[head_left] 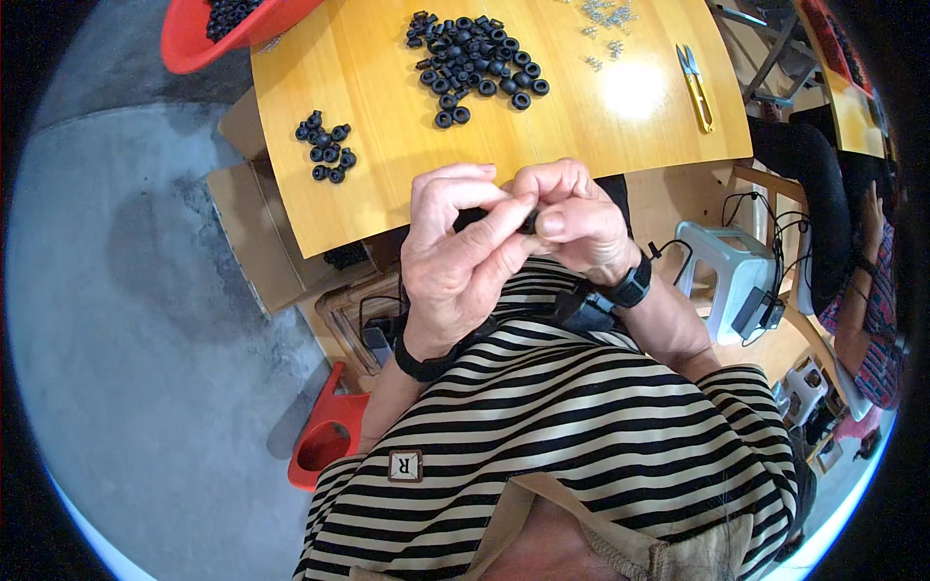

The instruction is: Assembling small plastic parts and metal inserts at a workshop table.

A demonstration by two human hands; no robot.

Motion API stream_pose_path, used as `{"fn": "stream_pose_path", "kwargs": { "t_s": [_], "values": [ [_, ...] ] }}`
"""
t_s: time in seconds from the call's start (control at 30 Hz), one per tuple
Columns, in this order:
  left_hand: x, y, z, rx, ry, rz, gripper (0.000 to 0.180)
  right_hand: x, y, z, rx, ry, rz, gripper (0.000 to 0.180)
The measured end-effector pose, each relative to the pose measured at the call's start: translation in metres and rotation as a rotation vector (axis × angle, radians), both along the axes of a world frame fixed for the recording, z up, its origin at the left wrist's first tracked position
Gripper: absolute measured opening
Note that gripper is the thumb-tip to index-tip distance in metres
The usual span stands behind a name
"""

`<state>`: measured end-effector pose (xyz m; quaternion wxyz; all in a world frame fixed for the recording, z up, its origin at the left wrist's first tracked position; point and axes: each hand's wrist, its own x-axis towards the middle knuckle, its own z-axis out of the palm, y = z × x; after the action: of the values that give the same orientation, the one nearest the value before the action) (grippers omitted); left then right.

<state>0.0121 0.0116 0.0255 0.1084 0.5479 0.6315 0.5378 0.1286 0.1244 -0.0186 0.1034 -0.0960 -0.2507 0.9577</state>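
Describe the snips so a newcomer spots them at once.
Find the yellow wooden table at the picture's top. Near its right edge lie the snips, right of the small silvery pieces. Their long yellow handle and pointed blades set them apart from those scattered bits.

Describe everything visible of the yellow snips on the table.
The snips have a yellow handle and two grey, metallic blades, parted at the tips. They lie on the wooden-looking table near its right edge, blades toward the far side, handle end toward the near right corner. Nothing else appears to touch them.
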Motion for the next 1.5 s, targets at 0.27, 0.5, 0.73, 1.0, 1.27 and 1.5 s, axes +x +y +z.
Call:
{"fn": "stream_pose_path", "kwargs": {
  "t_s": [0.27, 0.5, 0.73, 1.0, 1.27, 1.5],
  "values": [
    [0.002, 0.0, -0.009, -0.094, -0.02, 0.107, 0.039, -0.007, -0.004, 0.007, 0.051, -0.192, -0.012, 0.012],
    [-0.001, -0.003, -0.014, -0.144, -0.043, -0.008, 0.029, 0.003, 0.0, -0.004, -0.085, -0.169, 0.152, 0.016],
    [0.004, -0.003, -0.019, -0.079, -0.054, -0.03, 0.027, 0.01, 0.0, -0.01, -0.139, -0.114, 0.187, 0.021],
    [0.007, -0.004, -0.019, -0.119, -0.07, -0.077, 0.026, 0.01, -0.001, -0.018, -0.149, -0.09, 0.259, 0.024],
    [0.006, -0.005, -0.011, -0.134, -0.132, -0.022, 0.033, 0.006, 0.0, -0.004, -0.037, -0.146, 0.197, 0.021],
    [0.003, -0.009, -0.017, -0.094, -0.082, -0.04, 0.035, 0.004, -0.002, -0.009, -0.033, -0.077, 0.193, 0.02]
  ]
}}
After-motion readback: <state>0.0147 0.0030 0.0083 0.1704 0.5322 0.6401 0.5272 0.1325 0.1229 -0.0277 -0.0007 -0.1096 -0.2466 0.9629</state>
